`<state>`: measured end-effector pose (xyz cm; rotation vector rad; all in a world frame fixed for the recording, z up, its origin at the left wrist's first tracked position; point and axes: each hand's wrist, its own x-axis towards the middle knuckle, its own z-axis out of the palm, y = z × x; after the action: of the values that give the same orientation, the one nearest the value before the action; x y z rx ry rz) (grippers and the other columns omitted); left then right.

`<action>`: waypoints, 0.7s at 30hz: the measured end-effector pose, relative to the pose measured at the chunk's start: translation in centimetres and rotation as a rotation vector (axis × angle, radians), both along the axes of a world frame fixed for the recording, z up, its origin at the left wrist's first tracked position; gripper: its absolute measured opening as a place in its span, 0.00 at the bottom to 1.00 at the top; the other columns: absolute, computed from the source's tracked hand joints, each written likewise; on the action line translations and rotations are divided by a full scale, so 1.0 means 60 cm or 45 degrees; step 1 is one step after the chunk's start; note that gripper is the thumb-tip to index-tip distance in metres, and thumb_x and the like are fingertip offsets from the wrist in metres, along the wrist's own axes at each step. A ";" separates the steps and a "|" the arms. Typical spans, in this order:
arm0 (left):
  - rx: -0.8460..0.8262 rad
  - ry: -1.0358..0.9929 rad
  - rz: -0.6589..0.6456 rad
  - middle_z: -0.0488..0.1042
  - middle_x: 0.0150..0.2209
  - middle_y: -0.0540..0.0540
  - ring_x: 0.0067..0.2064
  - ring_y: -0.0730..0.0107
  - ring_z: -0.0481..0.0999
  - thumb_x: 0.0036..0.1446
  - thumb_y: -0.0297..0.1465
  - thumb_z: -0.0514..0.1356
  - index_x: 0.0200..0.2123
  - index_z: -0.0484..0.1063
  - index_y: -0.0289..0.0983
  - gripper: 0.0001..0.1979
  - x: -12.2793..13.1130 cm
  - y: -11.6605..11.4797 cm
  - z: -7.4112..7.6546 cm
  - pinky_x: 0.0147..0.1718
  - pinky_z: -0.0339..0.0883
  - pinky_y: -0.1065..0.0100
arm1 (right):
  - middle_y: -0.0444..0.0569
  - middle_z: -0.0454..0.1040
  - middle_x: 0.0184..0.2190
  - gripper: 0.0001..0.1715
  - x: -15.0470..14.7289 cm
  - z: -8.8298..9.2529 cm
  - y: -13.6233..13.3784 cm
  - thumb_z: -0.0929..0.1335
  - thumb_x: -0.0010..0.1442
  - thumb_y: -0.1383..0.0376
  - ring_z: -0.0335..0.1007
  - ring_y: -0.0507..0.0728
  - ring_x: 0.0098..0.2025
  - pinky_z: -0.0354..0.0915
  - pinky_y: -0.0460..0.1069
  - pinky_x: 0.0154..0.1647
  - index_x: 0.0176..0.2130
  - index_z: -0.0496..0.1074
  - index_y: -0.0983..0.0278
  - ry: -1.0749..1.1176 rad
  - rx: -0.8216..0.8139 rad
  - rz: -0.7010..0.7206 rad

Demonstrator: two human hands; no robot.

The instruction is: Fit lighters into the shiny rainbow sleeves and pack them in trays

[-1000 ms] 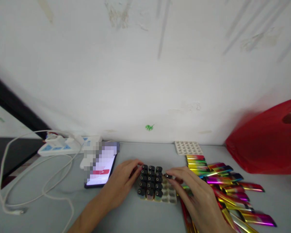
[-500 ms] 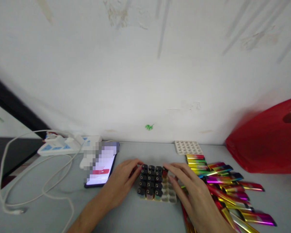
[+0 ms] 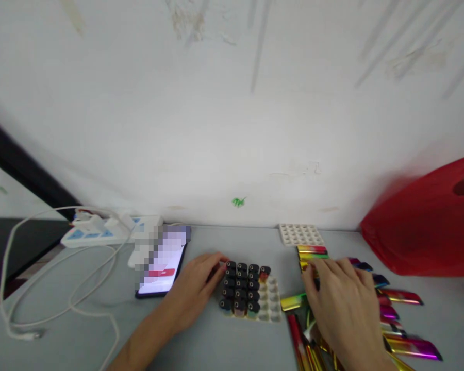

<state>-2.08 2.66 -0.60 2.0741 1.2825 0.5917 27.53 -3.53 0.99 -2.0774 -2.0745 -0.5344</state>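
My left hand (image 3: 195,283) rests at the back left corner of a white tray with rows of sockets (image 3: 271,304). Its fingers are bent together there, the tips against the tray's edge and the corner piece. Several black-topped pieces (image 3: 240,283) stand upright in the tray, filling the left columns and the back socket of the column beside them. My right hand (image 3: 340,304) is over a loose pile of shiny metallic flat tubes with dark ends (image 3: 412,346). Its fingers are curled down and closed; what lies between them is hidden by the hand.
A second white socketed tray (image 3: 300,235) lies at the back by the wall. To the left are a phone with a lit screen (image 3: 164,268), a white power strip (image 3: 112,232) and a looping white cable (image 3: 62,325). A red bag (image 3: 429,226) stands at the right.
My right hand has moved right, from the black-topped piece at the tray's back row to the metallic pile. That piece now stands in its socket, uncovered. My left hand has stayed in place.
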 end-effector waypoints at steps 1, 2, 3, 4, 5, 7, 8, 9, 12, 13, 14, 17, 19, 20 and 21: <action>0.000 0.001 0.000 0.81 0.47 0.42 0.51 0.53 0.79 0.77 0.40 0.50 0.49 0.77 0.41 0.16 0.000 0.000 0.000 0.53 0.68 0.57 | 0.54 0.83 0.36 0.11 0.000 0.000 -0.004 0.67 0.67 0.71 0.75 0.71 0.44 0.60 0.64 0.45 0.37 0.79 0.60 -0.040 -0.017 0.021; 0.000 0.002 -0.002 0.81 0.48 0.43 0.51 0.53 0.79 0.77 0.40 0.50 0.49 0.77 0.41 0.16 -0.001 -0.001 -0.001 0.53 0.68 0.57 | 0.54 0.84 0.36 0.12 0.000 -0.001 -0.009 0.67 0.67 0.72 0.76 0.71 0.44 0.59 0.64 0.46 0.37 0.79 0.60 -0.071 -0.026 0.040; 0.003 0.003 -0.002 0.81 0.48 0.43 0.52 0.53 0.78 0.77 0.40 0.50 0.49 0.77 0.41 0.16 -0.001 -0.001 -0.001 0.53 0.68 0.57 | 0.54 0.84 0.36 0.12 -0.001 -0.003 -0.014 0.67 0.66 0.72 0.76 0.71 0.44 0.59 0.64 0.48 0.37 0.79 0.60 -0.087 -0.030 0.053; 0.006 0.004 -0.002 0.81 0.47 0.43 0.51 0.53 0.79 0.77 0.40 0.51 0.49 0.77 0.41 0.16 0.000 -0.002 0.000 0.53 0.68 0.57 | 0.54 0.84 0.35 0.13 -0.002 -0.006 -0.018 0.66 0.66 0.72 0.77 0.71 0.44 0.60 0.65 0.50 0.37 0.79 0.60 -0.083 -0.032 0.063; 0.008 0.007 -0.001 0.82 0.47 0.43 0.51 0.53 0.79 0.77 0.40 0.51 0.49 0.77 0.41 0.16 0.000 -0.002 0.000 0.53 0.68 0.57 | 0.55 0.84 0.35 0.13 -0.004 -0.009 -0.021 0.65 0.67 0.72 0.78 0.71 0.45 0.60 0.66 0.52 0.36 0.79 0.59 -0.061 -0.030 0.067; 0.012 0.010 -0.001 0.82 0.47 0.43 0.51 0.53 0.79 0.77 0.40 0.51 0.48 0.77 0.41 0.16 0.000 -0.003 0.002 0.52 0.69 0.58 | 0.55 0.83 0.33 0.12 -0.010 -0.016 -0.025 0.65 0.69 0.67 0.79 0.71 0.43 0.60 0.68 0.56 0.35 0.77 0.59 0.006 0.009 0.084; 0.013 0.009 -0.003 0.82 0.47 0.42 0.51 0.53 0.79 0.77 0.40 0.51 0.48 0.77 0.41 0.16 0.001 -0.003 0.003 0.52 0.69 0.58 | 0.56 0.83 0.32 0.12 -0.013 -0.020 -0.025 0.66 0.69 0.65 0.79 0.71 0.42 0.59 0.69 0.58 0.35 0.76 0.59 0.031 0.035 0.109; 0.014 0.005 -0.006 0.82 0.47 0.42 0.51 0.53 0.79 0.77 0.40 0.51 0.48 0.77 0.41 0.16 0.001 -0.003 0.003 0.52 0.69 0.58 | 0.56 0.83 0.31 0.11 -0.018 -0.022 -0.025 0.67 0.69 0.63 0.79 0.71 0.41 0.59 0.70 0.59 0.34 0.75 0.58 0.049 0.056 0.138; 0.021 -0.008 -0.007 0.82 0.47 0.43 0.50 0.54 0.79 0.77 0.40 0.51 0.48 0.77 0.42 0.16 0.001 -0.002 0.003 0.52 0.69 0.58 | 0.56 0.83 0.32 0.08 -0.032 -0.025 -0.023 0.67 0.66 0.64 0.79 0.72 0.41 0.57 0.72 0.60 0.34 0.74 0.57 0.111 0.073 0.207; 0.022 -0.009 -0.008 0.82 0.47 0.43 0.50 0.54 0.79 0.77 0.41 0.51 0.48 0.77 0.42 0.16 0.001 -0.002 0.003 0.51 0.69 0.58 | 0.56 0.83 0.33 0.08 -0.036 -0.025 -0.023 0.67 0.67 0.65 0.79 0.73 0.42 0.57 0.72 0.60 0.34 0.74 0.57 0.145 0.069 0.224; 0.023 -0.010 -0.011 0.82 0.47 0.43 0.50 0.54 0.79 0.77 0.41 0.51 0.48 0.77 0.42 0.16 0.001 -0.002 0.003 0.51 0.69 0.58 | 0.56 0.84 0.34 0.08 -0.039 -0.025 -0.023 0.66 0.67 0.66 0.79 0.72 0.42 0.57 0.72 0.60 0.36 0.74 0.58 0.190 0.070 0.247; 0.012 -0.003 -0.019 0.82 0.47 0.42 0.50 0.53 0.79 0.78 0.41 0.50 0.48 0.76 0.41 0.17 0.001 -0.001 0.002 0.51 0.69 0.58 | 0.53 0.85 0.40 0.11 -0.041 -0.026 -0.020 0.65 0.70 0.69 0.78 0.70 0.46 0.56 0.69 0.59 0.44 0.76 0.58 0.361 0.072 0.345; 0.000 0.003 -0.015 0.82 0.47 0.42 0.50 0.53 0.79 0.78 0.40 0.50 0.48 0.77 0.41 0.16 0.000 -0.001 0.001 0.51 0.69 0.57 | 0.52 0.85 0.42 0.13 -0.034 -0.029 -0.016 0.65 0.70 0.70 0.77 0.68 0.47 0.56 0.67 0.57 0.47 0.77 0.58 0.436 0.081 0.367; -0.004 0.003 -0.013 0.82 0.47 0.42 0.51 0.53 0.79 0.78 0.40 0.50 0.48 0.76 0.41 0.16 0.000 -0.001 0.001 0.51 0.69 0.58 | 0.52 0.84 0.43 0.14 -0.028 -0.032 -0.013 0.65 0.70 0.70 0.76 0.69 0.47 0.57 0.66 0.55 0.48 0.77 0.58 0.451 0.087 0.350; -0.003 -0.002 -0.014 0.82 0.48 0.42 0.51 0.53 0.79 0.78 0.40 0.50 0.48 0.76 0.41 0.16 0.000 -0.001 0.001 0.52 0.68 0.58 | 0.52 0.84 0.42 0.13 -0.021 -0.036 -0.009 0.66 0.70 0.70 0.75 0.69 0.47 0.57 0.65 0.53 0.48 0.78 0.57 0.452 0.099 0.322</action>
<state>-2.08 2.58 -0.56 2.0772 1.2696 0.5863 26.26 -4.09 -1.17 -1.6858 -2.0239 -0.1875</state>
